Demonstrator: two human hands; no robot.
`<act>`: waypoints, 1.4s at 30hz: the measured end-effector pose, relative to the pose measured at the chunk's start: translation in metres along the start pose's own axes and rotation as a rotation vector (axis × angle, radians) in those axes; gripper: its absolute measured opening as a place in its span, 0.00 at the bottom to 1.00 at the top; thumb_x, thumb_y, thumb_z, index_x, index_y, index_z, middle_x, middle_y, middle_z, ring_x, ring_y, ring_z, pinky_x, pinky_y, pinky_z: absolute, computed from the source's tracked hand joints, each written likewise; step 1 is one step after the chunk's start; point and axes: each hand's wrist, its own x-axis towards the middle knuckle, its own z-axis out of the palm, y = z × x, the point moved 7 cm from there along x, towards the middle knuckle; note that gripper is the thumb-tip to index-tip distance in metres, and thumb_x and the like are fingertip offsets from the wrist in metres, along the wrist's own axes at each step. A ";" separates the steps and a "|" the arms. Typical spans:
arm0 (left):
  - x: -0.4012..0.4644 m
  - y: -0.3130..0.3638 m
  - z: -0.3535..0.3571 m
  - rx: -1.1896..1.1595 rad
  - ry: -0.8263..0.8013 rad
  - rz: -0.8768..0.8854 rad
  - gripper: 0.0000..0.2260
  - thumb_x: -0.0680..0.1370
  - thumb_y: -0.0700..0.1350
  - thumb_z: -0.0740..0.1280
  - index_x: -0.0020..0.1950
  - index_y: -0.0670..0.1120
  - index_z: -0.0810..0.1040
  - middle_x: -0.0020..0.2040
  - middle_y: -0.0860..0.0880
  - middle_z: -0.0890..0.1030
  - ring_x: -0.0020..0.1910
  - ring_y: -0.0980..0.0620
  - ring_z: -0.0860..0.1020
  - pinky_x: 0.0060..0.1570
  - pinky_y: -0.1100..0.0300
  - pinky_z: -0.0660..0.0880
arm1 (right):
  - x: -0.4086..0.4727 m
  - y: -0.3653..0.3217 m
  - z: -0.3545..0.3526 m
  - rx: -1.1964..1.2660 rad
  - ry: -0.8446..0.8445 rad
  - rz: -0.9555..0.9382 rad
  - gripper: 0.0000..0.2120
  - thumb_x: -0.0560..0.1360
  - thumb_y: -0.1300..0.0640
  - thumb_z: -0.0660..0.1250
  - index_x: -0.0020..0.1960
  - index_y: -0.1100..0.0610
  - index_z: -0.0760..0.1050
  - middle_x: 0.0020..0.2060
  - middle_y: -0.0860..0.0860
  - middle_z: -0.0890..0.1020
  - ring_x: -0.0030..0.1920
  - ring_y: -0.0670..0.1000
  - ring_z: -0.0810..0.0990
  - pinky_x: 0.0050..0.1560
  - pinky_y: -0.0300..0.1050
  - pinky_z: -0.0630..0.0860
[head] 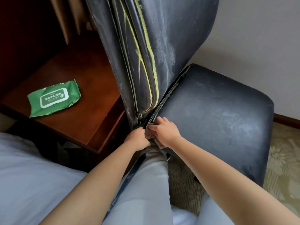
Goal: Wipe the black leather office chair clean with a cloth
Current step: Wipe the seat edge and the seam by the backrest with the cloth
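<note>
Judging by the pale dust streaking seat and backrest, most of the chair (215, 111) remained unwiped. Both hands met at the seam: left hand (138, 139) fingers curled, right hand (164, 133) fingers pinching something hidden, perhaps cloth. One chair, one wipes pack (54, 98) on one table (90, 120).

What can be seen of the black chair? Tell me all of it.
The black chair looks like worn, dusty leather with whitish scuffs on its seat and backrest. Yellow-green piping runs along the backrest's side seams, frayed in places. The backrest rises at centre; the seat spreads right over patterned carpet, beside a wooden table. At the near corner where seat meets back, the left hand and right hand pinch at the seam, with something greyish between them.
</note>
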 end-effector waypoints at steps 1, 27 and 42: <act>0.001 0.001 0.001 -0.007 -0.003 0.003 0.18 0.72 0.46 0.71 0.60 0.45 0.75 0.60 0.47 0.77 0.58 0.44 0.76 0.57 0.49 0.75 | 0.002 0.002 -0.001 -0.008 0.000 0.000 0.20 0.79 0.49 0.59 0.70 0.43 0.66 0.54 0.53 0.69 0.57 0.56 0.67 0.44 0.45 0.63; -0.004 0.008 0.003 0.068 0.031 0.055 0.31 0.76 0.53 0.68 0.76 0.46 0.62 0.78 0.51 0.56 0.74 0.46 0.62 0.68 0.51 0.66 | 0.023 0.020 -0.007 0.012 -0.021 0.112 0.21 0.79 0.49 0.58 0.72 0.41 0.63 0.58 0.54 0.69 0.61 0.57 0.66 0.51 0.47 0.68; -0.015 0.008 0.008 0.087 -0.017 0.061 0.25 0.73 0.48 0.71 0.69 0.47 0.70 0.70 0.51 0.68 0.65 0.45 0.72 0.61 0.52 0.72 | 0.016 0.011 -0.006 0.003 -0.081 -0.033 0.21 0.80 0.49 0.56 0.72 0.41 0.62 0.57 0.54 0.67 0.60 0.57 0.64 0.51 0.47 0.67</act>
